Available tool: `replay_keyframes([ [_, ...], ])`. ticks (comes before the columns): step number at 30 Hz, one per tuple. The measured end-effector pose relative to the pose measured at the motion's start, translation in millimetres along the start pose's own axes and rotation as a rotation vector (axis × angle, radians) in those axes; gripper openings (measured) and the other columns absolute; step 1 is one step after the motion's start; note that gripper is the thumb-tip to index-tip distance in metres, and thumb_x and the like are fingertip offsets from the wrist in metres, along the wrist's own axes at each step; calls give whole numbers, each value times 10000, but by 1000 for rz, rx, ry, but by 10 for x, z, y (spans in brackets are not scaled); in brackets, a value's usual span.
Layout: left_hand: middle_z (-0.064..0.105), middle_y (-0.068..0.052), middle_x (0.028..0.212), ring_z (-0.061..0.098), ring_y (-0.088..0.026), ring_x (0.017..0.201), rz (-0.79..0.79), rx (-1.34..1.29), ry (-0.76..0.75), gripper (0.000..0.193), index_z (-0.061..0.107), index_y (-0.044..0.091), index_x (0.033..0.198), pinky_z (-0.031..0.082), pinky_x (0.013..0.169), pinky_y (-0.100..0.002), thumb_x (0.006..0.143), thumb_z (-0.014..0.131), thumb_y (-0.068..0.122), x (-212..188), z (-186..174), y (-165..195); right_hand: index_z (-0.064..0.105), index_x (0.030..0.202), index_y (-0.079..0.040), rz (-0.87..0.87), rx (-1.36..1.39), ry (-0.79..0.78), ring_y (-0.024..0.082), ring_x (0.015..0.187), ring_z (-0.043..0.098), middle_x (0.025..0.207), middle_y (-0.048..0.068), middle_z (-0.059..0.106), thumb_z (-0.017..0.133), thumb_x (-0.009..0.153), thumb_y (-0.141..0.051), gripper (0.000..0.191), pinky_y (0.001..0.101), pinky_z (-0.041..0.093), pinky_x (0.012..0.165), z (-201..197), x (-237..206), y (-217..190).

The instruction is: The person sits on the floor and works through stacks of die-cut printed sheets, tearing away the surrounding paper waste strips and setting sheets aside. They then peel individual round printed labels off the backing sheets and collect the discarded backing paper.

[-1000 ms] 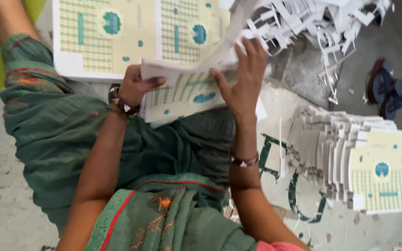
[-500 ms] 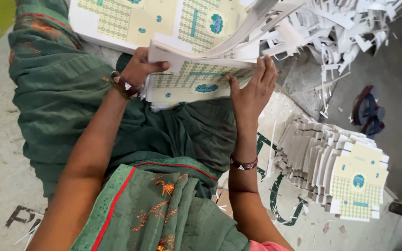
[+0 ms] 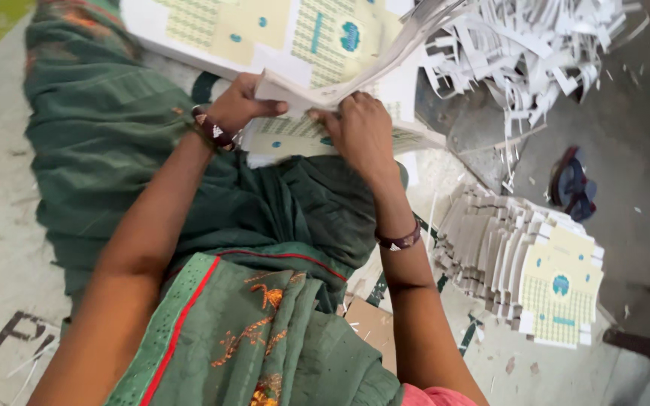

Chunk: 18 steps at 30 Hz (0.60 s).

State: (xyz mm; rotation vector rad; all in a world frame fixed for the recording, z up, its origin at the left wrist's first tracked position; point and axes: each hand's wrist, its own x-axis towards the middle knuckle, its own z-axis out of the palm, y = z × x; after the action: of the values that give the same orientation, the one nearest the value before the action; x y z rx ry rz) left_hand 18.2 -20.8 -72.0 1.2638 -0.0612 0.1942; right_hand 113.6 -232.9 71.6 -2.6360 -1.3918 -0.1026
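My left hand (image 3: 238,105) and my right hand (image 3: 359,128) both grip the near edge of a thick bundle of printed card sheets (image 3: 340,86), white with green grid print and blue round marks. The bundle bends upward between the hands. Beneath it more printed sheets (image 3: 287,139) rest on my lap, over green cloth (image 3: 144,150). A larger printed sheet stack (image 3: 265,30) lies beyond the hands.
A fanned pile of die-cut card blanks (image 3: 528,263) lies on the floor at the right. White paper trimmings (image 3: 536,45) are heaped at the top right. A dark sandal (image 3: 569,184) lies on the grey floor. A brown cardboard piece (image 3: 370,323) sits near my right forearm.
My right hand went from lying open and flat on the sheets to curling tight onto the bundle's edge. The bundle has lifted and bent upward, and the view has shifted slightly.
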Motion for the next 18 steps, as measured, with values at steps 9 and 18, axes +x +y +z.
replay_keyframes([
  [9,656,-138,1140,592,-305,1140,824,1281,522,406,649,9,1192,487,995,-433,912,715,296,-138,379,946,647,736,-35,8,11,157,355,666,647,714,150,662,770,945,-401,439,472,483,625,297,214,18],
  [18,622,-71,1034,578,-243,1000,680,1525,82,257,654,54,974,461,821,-371,956,677,309,48,380,820,644,755,-28,-88,-38,256,344,762,659,773,143,665,793,895,-302,342,457,484,675,431,15,-103],
])
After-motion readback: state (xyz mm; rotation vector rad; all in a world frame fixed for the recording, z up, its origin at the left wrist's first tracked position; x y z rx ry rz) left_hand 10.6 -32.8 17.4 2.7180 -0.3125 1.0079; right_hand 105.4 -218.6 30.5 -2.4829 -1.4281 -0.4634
